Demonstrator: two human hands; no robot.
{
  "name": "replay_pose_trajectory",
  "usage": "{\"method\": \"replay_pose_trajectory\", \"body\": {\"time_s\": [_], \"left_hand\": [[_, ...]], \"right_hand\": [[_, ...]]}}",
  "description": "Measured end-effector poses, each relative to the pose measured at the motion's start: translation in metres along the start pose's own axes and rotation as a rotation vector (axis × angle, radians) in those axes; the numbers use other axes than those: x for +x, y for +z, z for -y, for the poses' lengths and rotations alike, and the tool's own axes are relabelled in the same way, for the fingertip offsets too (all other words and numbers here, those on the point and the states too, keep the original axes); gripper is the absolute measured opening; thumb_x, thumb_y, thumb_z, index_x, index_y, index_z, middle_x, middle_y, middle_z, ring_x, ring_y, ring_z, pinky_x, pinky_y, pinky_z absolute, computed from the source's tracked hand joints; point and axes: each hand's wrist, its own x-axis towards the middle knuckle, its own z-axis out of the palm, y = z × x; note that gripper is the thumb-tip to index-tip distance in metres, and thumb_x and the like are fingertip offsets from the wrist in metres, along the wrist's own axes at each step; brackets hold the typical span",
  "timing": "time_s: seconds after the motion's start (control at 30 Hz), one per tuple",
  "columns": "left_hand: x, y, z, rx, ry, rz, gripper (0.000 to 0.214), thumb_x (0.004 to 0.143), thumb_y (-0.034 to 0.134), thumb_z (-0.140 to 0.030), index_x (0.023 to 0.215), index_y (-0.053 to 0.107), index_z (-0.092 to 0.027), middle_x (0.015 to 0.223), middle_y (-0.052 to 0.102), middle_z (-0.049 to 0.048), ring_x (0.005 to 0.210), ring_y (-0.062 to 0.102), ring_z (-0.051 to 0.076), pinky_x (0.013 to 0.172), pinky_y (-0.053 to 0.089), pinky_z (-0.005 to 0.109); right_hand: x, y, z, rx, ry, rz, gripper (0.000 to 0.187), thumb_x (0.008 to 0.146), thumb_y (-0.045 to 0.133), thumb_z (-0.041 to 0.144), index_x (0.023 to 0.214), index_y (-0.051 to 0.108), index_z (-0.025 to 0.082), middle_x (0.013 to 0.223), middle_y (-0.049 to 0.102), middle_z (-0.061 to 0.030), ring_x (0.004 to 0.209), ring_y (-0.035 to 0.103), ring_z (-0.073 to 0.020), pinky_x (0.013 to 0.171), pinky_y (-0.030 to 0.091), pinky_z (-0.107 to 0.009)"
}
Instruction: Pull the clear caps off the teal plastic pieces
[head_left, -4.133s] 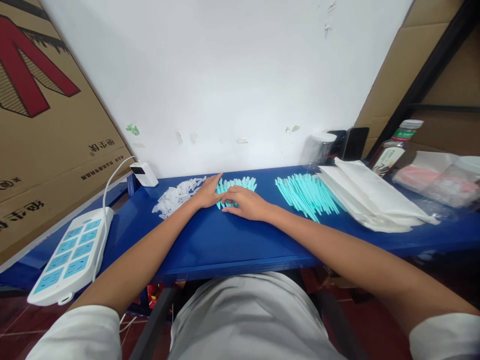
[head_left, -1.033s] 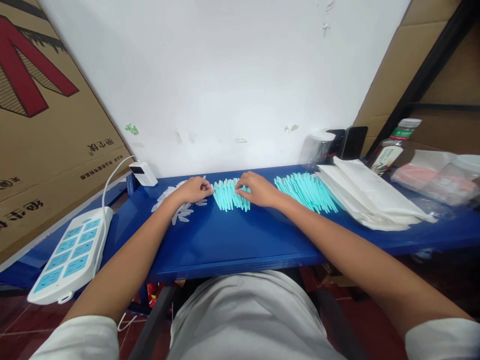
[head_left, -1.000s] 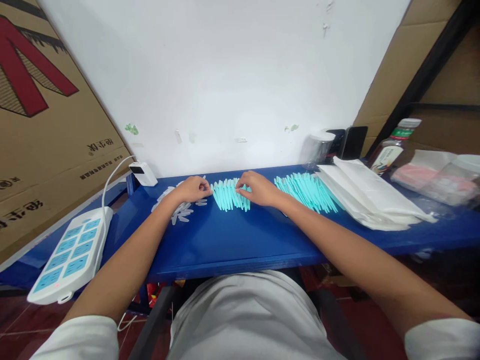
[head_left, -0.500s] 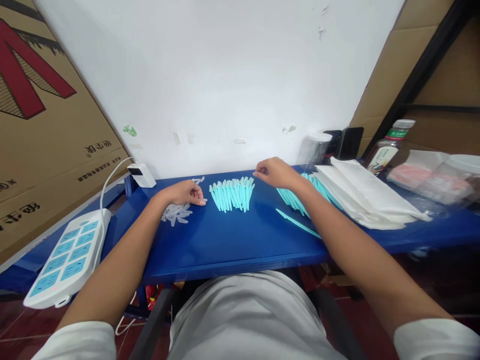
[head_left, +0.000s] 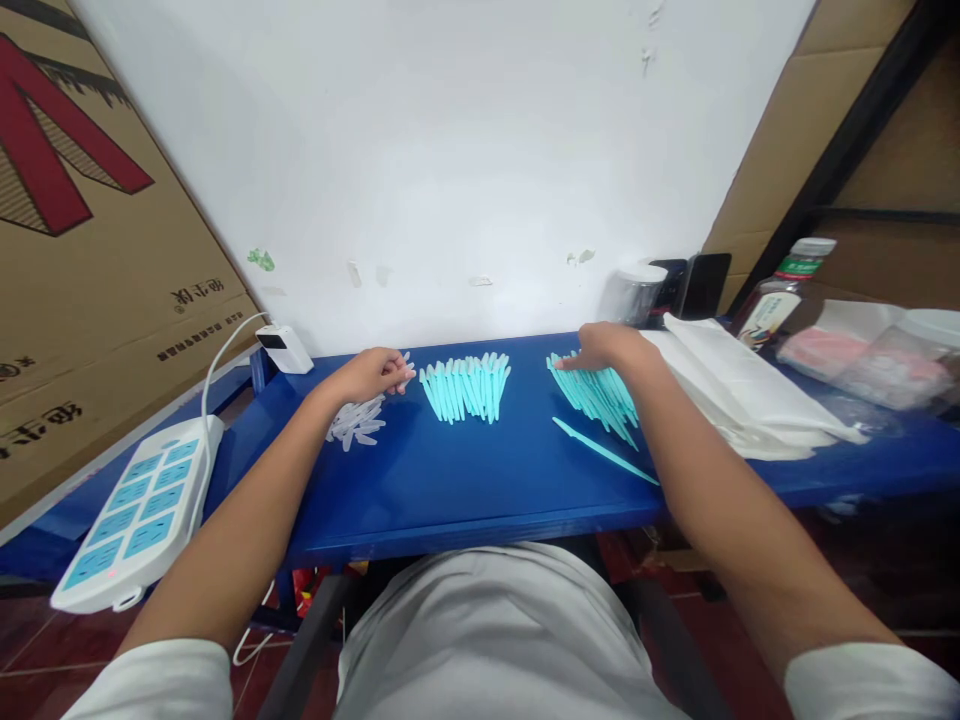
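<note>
Seen from a head camera, looking down on a blue table [head_left: 465, 480] against a white wall.

Left hand [head_left: 371, 372] at about ten o'clock from table centre, fingers loosely curled over a scatter of clear plastic caps [head_left: 352, 424]; whether a cap is pinched cannot be told. Right hand [head_left: 609, 347] at about one o'clock, palm down, fingers spread flat on a loose heap of teal sticks [head_left: 596, 395], pressing rather than gripping. Between the hands, at twelve o'clock, a tidy fan of teal sticks [head_left: 465, 385], untouched. One stray teal stick [head_left: 604, 452] lying alone at four o'clock, close to the near edge.

Stacked white bags [head_left: 739, 385] at two o'clock, just beside the loose heap. Power strip [head_left: 127, 515] at eight o'clock, charger [head_left: 283, 348] at eleven o'clock.

Likely risks: right forearm, passing close above the stray stick, could brush it off the near edge. Careless raking of the heap could push sticks under the bags. Light caps could scatter under a quick left-hand sweep or slide into the tidy fan.
</note>
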Motion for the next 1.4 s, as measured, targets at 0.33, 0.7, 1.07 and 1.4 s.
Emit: {"method": "replay_pose_trajectory", "body": {"time_s": [0.33,0.7,1.07,1.4], "left_hand": [[0.008,0.029,-0.021,-0.598,-0.040,-0.131,0.048,0.079,0.083,-0.057,0.093,0.068,-0.013,0.081,0.071,0.0063,0.071,0.064,0.014,0.073,0.054,0.031],[0.009,0.050,-0.028,-1.180,-0.087,0.071,0.030,0.092,0.076,-0.026,0.121,0.073,-0.016,0.084,0.057,0.0005,0.069,0.052,0.008,0.069,0.050,0.022],[0.011,0.043,-0.035,-1.220,-0.189,-0.089,0.017,0.093,0.068,-0.034,0.091,0.062,-0.017,0.075,0.052,0.0010,0.055,0.038,0.009,0.049,0.034,0.023],[0.000,0.055,-0.037,0.134,0.173,-0.082,0.033,0.088,0.068,-0.051,0.100,0.072,-0.021,0.065,0.043,-0.0024,0.056,0.041,0.015,0.058,0.029,0.030]], "right_hand": [[-0.051,-0.025,-0.006,0.155,-0.299,0.318,0.037,0.080,0.080,0.054,0.073,0.075,0.019,0.078,0.075,-0.0099,0.075,0.071,-0.0256,0.065,0.050,-0.033],[-0.103,0.041,0.015,0.034,-0.342,0.158,0.024,0.097,0.055,0.031,0.080,0.066,0.018,0.083,0.071,-0.0138,0.072,0.067,-0.0269,0.059,0.040,-0.035],[-0.023,0.003,0.019,0.062,-0.146,-0.029,0.038,0.103,0.046,0.034,0.126,0.062,0.007,0.127,0.068,-0.0276,0.109,0.069,-0.0369,0.080,0.049,-0.039],[0.009,0.013,-0.002,0.162,-0.062,-0.173,0.049,0.106,0.040,0.047,0.121,0.066,0.008,0.122,0.071,-0.0260,0.109,0.069,-0.0365,0.085,0.051,-0.041]]}}
